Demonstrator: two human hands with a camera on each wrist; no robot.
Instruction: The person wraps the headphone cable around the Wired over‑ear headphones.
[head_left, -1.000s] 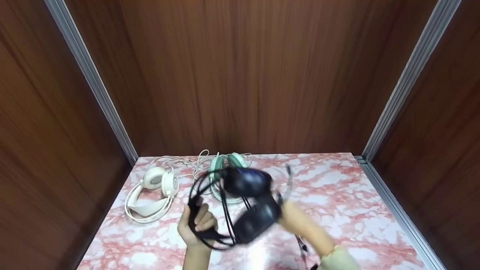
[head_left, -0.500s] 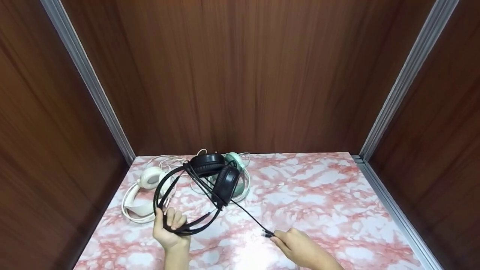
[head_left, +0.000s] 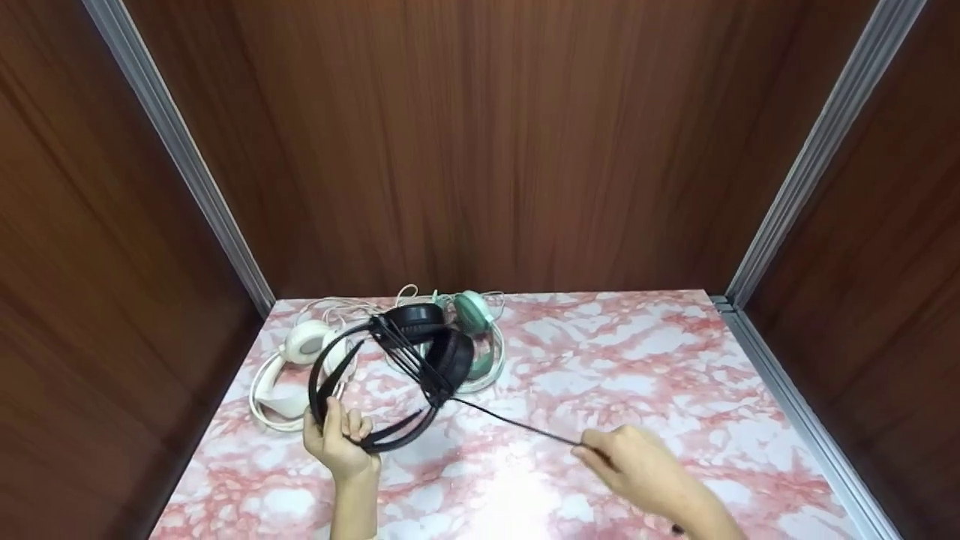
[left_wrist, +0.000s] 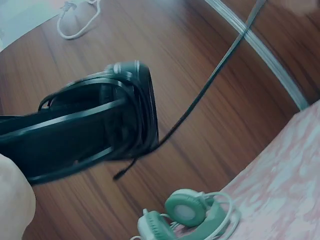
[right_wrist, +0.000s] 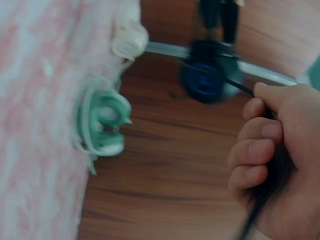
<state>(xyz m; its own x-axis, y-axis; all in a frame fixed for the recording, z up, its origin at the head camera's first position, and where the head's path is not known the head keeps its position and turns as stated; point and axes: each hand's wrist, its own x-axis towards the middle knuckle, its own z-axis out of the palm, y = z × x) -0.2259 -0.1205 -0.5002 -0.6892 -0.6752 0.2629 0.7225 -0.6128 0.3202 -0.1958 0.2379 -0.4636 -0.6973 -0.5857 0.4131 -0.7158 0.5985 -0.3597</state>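
The left hand (head_left: 339, 442), at lower left of centre, is curled round the headband (head_left: 330, 386) of the black headphones (head_left: 450, 360), holding them up off the table, cups toward the middle of the frame. The right hand (head_left: 637, 465), lower right, is closed firmly round the black cord (head_left: 517, 424), which runs nearly straight from the lower cup to the fist. The right wrist view shows more of it trailing below the fingers.

Half a second ago that hand was lower and nearer the centre, with the plug end showing beside the fingers; now it is farther right and a little higher. The strands (head_left: 405, 356) across the open side of the headset look thicker and more bunched than they did. To my eye, that means the winding is well along and drawn tight, though some cord is not yet wrapped. The left wrist view shows a short black tip (left_wrist: 119, 175) hanging under the cups; I can't tell what it belongs to.

Beyond, white headphones (head_left: 300, 346) lie at left and green headphones (head_left: 472, 311) behind the black pair, both on the pink-marbled table (head_left: 637, 360), backed by a brown wood-grain panel (head_left: 480, 150).
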